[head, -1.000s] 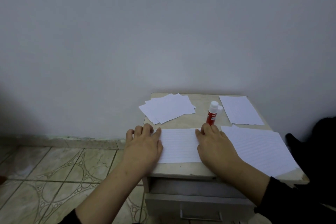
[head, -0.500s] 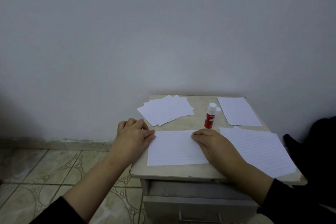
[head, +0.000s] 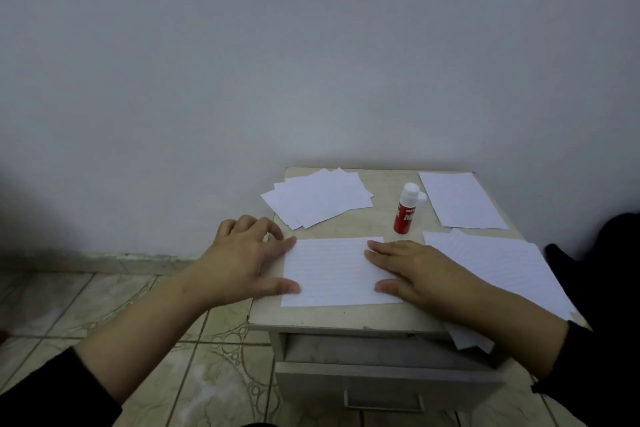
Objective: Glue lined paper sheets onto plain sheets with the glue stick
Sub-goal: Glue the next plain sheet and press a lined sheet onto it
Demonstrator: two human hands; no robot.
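A lined sheet (head: pixel 332 270) lies flat at the front of the small cabinet top (head: pixel 381 218). My left hand (head: pixel 246 260) rests at its left edge, thumb and forefinger touching the paper, other fingers curled. My right hand (head: pixel 415 270) lies palm down on the sheet's right part, fingers spread. The red glue stick (head: pixel 406 210) with a white cap stands upright behind the sheet, apart from both hands. A fanned stack of plain sheets (head: pixel 318 198) lies at the back left. Lined sheets (head: pixel 498 270) lie at the right.
Another sheet (head: pixel 460 199) lies at the back right corner by the wall. The cabinet has a drawer (head: pixel 384 388) below its front edge. Tiled floor (head: pixel 104 315) is to the left. A dark object (head: pixel 606 270) is at the right edge.
My left hand has slid left from on top of the sheet to its left edge. My right hand has flattened and spread on the sheet. The view has shifted slightly.
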